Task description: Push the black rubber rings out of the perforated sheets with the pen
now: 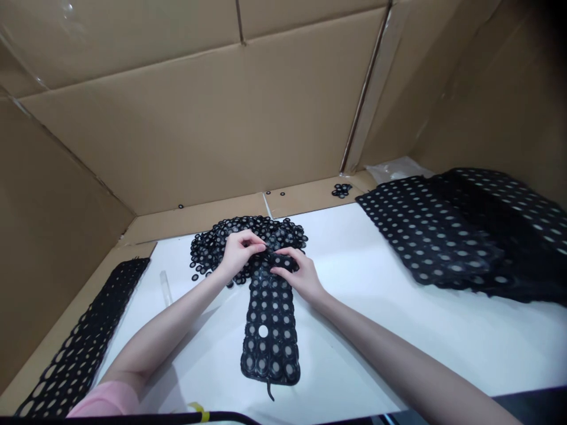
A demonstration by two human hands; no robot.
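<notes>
1. Cardboard stands on the left.
2. One long black sheet with holes lies beside it.
3. One clear stick lies on the white table.
4. One heap of black rings: too many to count.
5. Left hand: thumb and finger pinch together; I cannot tell on what.
6. One black strip, four dots wide, lies in the middle with one white dot on it.
7. Two loose rings lie at the back.
8. Right hand: thumb and fingers hold the strip's far end.
9. One bunch of rings sits behind.
10. At least two dotted black sheets lie on the right.
</notes>
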